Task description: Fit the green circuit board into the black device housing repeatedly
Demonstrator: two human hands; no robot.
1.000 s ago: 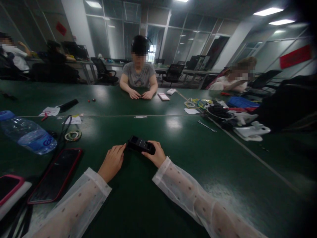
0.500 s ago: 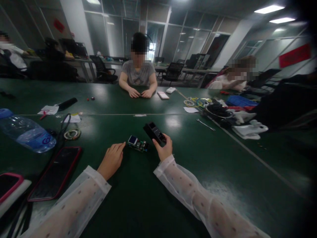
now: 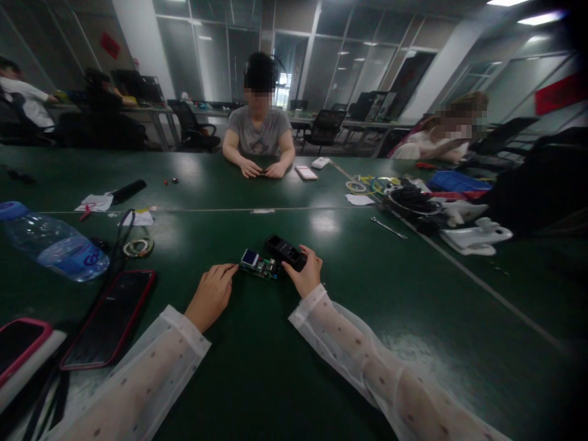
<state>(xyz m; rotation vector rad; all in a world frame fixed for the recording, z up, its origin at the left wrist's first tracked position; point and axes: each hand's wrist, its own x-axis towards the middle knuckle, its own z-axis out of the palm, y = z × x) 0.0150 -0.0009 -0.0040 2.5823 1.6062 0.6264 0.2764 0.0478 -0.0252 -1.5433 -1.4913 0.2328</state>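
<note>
A small green circuit board [image 3: 261, 266] with a little square screen lies on the green table [image 3: 257, 367] in front of me. My left hand [image 3: 214, 293] rests at the board's left end, fingers extended, the index fingertip at its edge; nothing is gripped in it. Between thumb and fingers, my right hand [image 3: 307, 271] holds the near end of a black plastic casing [image 3: 281, 248] with cut-outs in its upper face. The casing is just behind and right of the board, low over or on the table; I cannot tell which. Its near end is partly covered by my fingers.
On the left are a water bottle [image 3: 68, 252], a red-edged phone [image 3: 110, 318] and a pink-edged phone [image 3: 21, 343]. A wrench [image 3: 388, 228] and a heap of cables [image 3: 408, 199] lie to the right. Across the table sits a person [image 3: 260, 131], hands on the tabletop.
My right hand has lowered the black casing, which now looks flatter and closer to the table behind the board. My left hand stays beside the board. The whole view has shifted slightly.
</note>
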